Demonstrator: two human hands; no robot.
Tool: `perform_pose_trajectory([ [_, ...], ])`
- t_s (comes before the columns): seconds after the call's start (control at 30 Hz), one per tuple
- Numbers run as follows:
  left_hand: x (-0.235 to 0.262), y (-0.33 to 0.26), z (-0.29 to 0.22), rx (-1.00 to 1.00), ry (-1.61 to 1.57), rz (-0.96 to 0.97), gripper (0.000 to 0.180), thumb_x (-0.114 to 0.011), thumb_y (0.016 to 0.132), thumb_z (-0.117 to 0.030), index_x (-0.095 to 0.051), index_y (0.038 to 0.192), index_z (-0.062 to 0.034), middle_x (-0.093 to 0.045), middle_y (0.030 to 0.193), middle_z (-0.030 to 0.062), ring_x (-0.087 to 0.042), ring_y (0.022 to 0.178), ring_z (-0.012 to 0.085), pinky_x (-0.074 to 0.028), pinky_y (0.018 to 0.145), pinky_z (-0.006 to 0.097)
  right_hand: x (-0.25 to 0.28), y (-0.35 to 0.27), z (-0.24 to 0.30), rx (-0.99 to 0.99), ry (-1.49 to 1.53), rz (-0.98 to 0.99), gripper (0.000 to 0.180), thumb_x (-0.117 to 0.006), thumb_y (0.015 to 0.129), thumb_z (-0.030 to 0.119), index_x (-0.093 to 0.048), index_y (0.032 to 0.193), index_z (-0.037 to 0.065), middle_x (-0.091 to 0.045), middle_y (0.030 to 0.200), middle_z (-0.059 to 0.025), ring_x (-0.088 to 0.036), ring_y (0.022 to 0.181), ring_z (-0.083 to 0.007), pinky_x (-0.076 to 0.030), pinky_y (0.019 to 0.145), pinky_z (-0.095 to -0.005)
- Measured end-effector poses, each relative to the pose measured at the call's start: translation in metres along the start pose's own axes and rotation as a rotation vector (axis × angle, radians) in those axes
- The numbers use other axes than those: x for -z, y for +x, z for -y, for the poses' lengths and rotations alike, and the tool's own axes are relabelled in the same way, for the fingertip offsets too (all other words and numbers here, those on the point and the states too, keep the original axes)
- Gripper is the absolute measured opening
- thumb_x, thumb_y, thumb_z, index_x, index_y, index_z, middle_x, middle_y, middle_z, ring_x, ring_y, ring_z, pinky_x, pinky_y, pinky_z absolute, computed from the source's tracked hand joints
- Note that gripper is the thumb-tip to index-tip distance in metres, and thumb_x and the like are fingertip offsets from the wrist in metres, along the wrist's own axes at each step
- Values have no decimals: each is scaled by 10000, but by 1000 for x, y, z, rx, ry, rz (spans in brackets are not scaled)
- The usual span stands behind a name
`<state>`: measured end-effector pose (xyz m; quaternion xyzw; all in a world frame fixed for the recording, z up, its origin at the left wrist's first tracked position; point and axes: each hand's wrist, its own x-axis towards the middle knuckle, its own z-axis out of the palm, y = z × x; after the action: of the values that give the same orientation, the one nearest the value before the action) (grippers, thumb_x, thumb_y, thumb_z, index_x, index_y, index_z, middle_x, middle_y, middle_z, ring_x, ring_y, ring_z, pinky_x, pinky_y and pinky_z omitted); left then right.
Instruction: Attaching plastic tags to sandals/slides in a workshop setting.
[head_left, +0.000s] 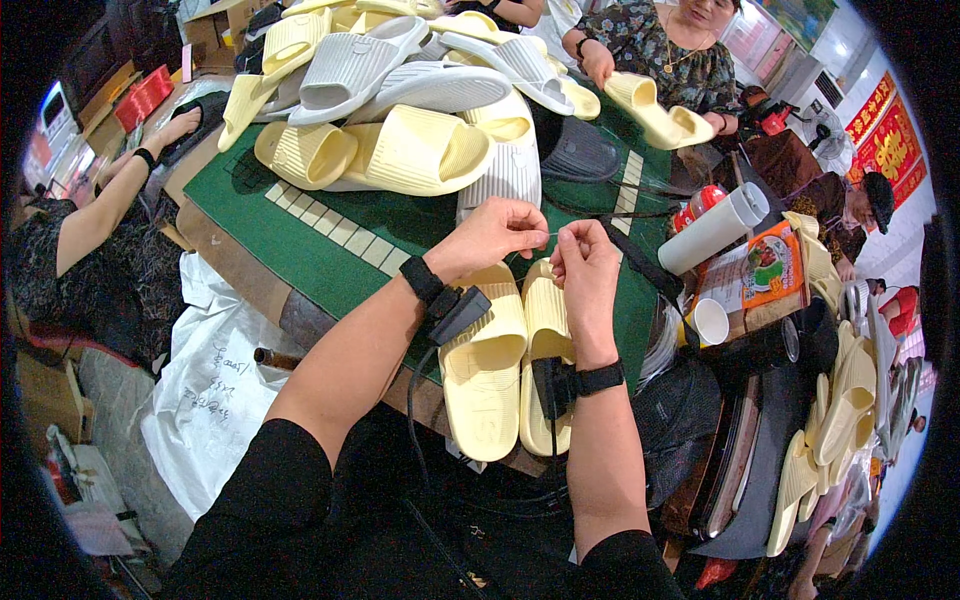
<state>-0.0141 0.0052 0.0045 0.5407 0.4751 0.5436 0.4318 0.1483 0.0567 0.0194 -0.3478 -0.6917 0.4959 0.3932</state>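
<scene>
A pair of pale yellow slide sandals lies side by side under my hands, the left slide [483, 385] showing more fully than the right slide [545, 320]. Above their straps, my left hand [500, 235] is closed in a pinch. Close beside it, my right hand [588, 262] pinches too. A thin pale strand [553, 234] runs between the two sets of fingertips; its ends are hidden. Each wrist wears a black band with a small dark device, and the right one partly covers the right slide.
A heap of yellow and grey slides [420, 150] covers the far part of the green table [235, 190]. At right stand a white tumbler [715, 228], a red-topped can [697, 205] and a paper cup [708, 322]. Across the table a person [660, 60] holds a yellow slide; another works at left.
</scene>
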Motion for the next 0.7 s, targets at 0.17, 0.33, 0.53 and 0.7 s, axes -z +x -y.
perform_pose_trajectory([
  [0.17,-1,1,1,-10,7,-2,97,-646,930,-99,-644,922,-3,-645,842,8,-580,771,82,-486,712,245,-1,0,-2,21,-53,16,81,-572,967,91,-575,947,13,-587,714,-16,-538,594,-75,-433,524,-229],
  [0.33,1,1,3,-26,-2,7,98,-651,927,-102,-644,920,-5,-637,837,1,-569,768,77,-478,712,240,-2,-1,1,17,-28,30,70,-568,966,82,-572,951,13,-594,723,-20,-545,606,-79,-438,526,-230],
  [0.53,-1,0,1,-15,8,-10,98,-649,929,-104,-643,915,-7,-627,829,-7,-560,765,73,-468,712,233,-1,-2,4,-11,-17,30,71,-558,974,82,-568,951,16,-584,718,-15,-532,597,-69,-428,521,-225],
  [0.7,-1,-1,-1,1,-22,-13,97,-641,932,-100,-644,920,-5,-629,841,-4,-559,770,73,-468,714,235,-2,-2,5,-27,14,30,82,-544,984,91,-571,954,20,-573,700,-8,-513,582,-63,-412,511,-222],
])
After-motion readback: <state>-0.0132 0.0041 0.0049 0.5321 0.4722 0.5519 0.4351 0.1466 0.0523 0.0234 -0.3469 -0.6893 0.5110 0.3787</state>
